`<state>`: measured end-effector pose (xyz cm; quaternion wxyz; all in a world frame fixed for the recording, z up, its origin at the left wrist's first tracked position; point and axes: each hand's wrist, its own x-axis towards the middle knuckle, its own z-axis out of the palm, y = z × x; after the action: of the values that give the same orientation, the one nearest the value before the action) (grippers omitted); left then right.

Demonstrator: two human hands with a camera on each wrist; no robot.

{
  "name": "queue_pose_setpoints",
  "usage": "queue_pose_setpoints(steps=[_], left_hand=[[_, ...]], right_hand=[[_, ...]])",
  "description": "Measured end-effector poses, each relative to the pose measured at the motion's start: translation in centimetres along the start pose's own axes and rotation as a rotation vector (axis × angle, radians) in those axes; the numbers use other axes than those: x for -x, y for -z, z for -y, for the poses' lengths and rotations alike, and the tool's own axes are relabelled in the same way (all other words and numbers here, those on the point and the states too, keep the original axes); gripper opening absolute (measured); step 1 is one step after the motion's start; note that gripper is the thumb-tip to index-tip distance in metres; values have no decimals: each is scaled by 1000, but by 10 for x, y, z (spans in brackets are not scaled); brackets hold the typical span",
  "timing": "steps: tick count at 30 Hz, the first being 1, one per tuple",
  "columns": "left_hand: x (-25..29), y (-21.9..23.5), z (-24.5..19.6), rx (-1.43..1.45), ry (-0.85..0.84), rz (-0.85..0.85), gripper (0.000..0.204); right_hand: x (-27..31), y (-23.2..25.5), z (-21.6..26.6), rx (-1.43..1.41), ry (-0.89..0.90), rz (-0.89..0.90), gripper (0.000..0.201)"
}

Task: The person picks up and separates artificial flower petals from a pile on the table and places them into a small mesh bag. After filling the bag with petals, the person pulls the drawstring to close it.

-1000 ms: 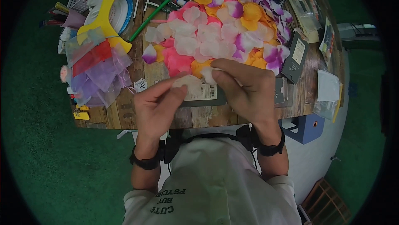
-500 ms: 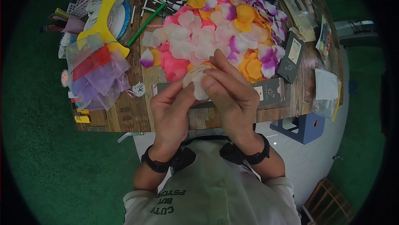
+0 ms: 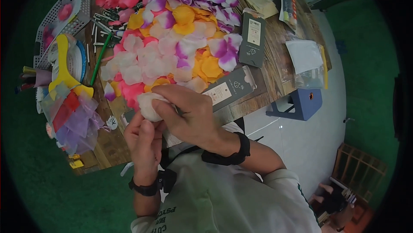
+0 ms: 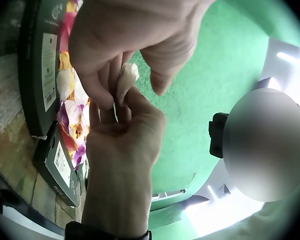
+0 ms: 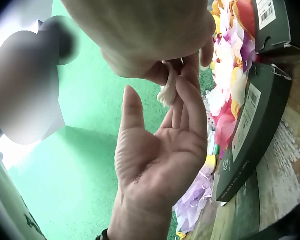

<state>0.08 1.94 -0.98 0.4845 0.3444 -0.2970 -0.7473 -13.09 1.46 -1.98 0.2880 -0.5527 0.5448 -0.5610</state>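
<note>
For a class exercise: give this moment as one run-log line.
Right hand: pinches bunched white petals | Left hand: fingers alongside, thumb apart | Wooden table: multicoloured petal pile

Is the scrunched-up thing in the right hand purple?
No, the scrunched-up thing pinched in the right hand is a creamy white.

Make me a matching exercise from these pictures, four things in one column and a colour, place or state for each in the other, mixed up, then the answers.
Things:
1. White bundle
2. Stool
3. Sheer fabric pile
4. Dark boxes

Descriptions:
A. Mostly purple, with some red
B. Bearing white labels
C. Pinched by the right hand
D. Blue, standing on the floor

Right pairs: 1-C, 2-D, 3-A, 4-B.
</note>
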Motion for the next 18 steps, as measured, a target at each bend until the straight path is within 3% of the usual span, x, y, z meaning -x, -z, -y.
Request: queue_pose_setpoints(steps=[5, 7, 10, 12, 17, 18], left_hand=[[-5, -8, 2, -122, 60, -96, 34], [-6, -8, 4, -114, 4, -132, 29], [-6, 8, 4, -122, -1, -174, 23], [-6, 8, 2, -182, -31, -196, 22], [2, 23, -2, -551, -151, -251, 16], [3, 27, -5, -684, -178, -168, 16]], right_hand=[[0, 6, 8, -167, -194, -6, 24], [0, 7, 7, -242, -260, -13, 25], [-1, 8, 2, -157, -132, 15, 24], [-2, 11, -1, 26, 120, 92, 20], [-3, 14, 2, 107, 128, 216, 12], [-4, 17, 3, 163, 110, 288, 11]])
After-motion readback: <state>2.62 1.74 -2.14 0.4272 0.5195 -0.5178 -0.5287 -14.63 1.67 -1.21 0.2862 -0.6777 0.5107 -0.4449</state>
